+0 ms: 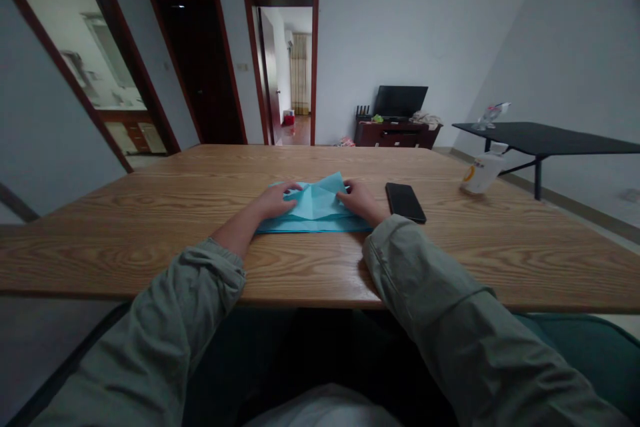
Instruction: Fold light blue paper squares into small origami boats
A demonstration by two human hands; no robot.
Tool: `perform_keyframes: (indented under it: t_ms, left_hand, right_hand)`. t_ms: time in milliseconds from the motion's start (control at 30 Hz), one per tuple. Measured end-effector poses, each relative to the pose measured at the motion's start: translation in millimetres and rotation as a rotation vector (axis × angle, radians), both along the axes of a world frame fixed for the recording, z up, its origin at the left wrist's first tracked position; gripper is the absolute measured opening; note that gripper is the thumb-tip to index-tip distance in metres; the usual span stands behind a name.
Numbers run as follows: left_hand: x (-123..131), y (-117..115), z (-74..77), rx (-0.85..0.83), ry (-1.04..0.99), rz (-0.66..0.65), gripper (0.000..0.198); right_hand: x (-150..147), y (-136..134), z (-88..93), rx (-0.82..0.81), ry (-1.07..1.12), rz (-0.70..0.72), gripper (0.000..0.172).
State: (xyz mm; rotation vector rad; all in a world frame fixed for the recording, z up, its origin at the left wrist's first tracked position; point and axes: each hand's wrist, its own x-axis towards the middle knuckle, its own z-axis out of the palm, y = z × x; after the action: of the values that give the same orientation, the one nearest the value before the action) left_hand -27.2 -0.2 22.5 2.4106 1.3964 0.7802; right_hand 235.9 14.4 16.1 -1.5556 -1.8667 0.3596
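A light blue sheet of paper (pixel 316 205), creased and partly folded, lies on the wooden table (pixel 150 227) in front of me. My left hand (pixel 274 200) rests on its left side, fingers bent and pressing a raised fold near the top. On the paper's right side my right hand (pixel 361 201) pinches the edge of the same raised flap. The flap stands up between both hands in a peak.
A black phone (pixel 405 202) lies flat just right of my right hand. A white cup-like container (pixel 481 173) sits farther right near the table's edge. A dark low table (pixel 545 137), a TV stand (pixel 397 133) and open doorways lie beyond.
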Motion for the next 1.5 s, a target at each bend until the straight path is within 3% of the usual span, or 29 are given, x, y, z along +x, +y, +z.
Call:
perform_keyframes:
  t_ms: [167, 267, 367, 467, 600, 800, 967, 1100, 1267, 1500]
  left_hand:
    - [12.0, -9.7, 2.8, 0.016, 0.192, -0.122, 0.043]
    - [15.6, -12.1, 2.9, -0.002, 0.261, -0.138, 0.043]
    - [16.7, -13.0, 2.5, -0.007, 0.298, -0.128, 0.045]
    - [17.3, -13.8, 2.3, -0.003, 0.316, -0.13, 0.05]
    - [18.6, -14.7, 2.7, 0.009, 0.339, -0.177, 0.053]
    - [21.1, -16.2, 1.8, -0.032, 0.386, -0.189, 0.053]
    - [21.2, -15.6, 0.4, -0.076, 0.419, -0.177, 0.053]
    - [20.7, -13.7, -0.9, -0.09, 0.431, -0.166, 0.056]
    - [20.2, -14.1, -1.2, -0.079, 0.426, -0.171, 0.056]
    - [20.5, -16.0, 1.9, -0.04, 0.389, -0.186, 0.057]
  right_hand:
    - [3.0, -2.5, 0.5, 0.001, -0.102, -0.051, 0.034]
    - [5.0, -6.4, 1.6, 0.082, -0.252, -0.08, 0.039]
    - [5.3, -8.0, 1.5, 0.104, -0.324, -0.089, 0.049]
    - [5.0, -6.3, 0.5, 0.023, -0.306, -0.132, 0.063]
    - [4.9, -5.6, 0.7, -0.081, -0.293, -0.202, 0.06]
    - [2.5, -11.7, 3.4, -0.031, -0.447, -0.232, 0.064]
    - [1.7, -12.4, 2.2, 0.003, -0.366, -0.21, 0.066]
    - [0.4, -14.5, 3.8, 0.124, -0.345, -0.089, 0.058]
    - [-4.9, -23.3, 10.4, 0.262, -0.416, 0.202, 0.05]
    - [-9.4, -30.2, 17.4, 0.204, -0.445, 0.482, 0.028]
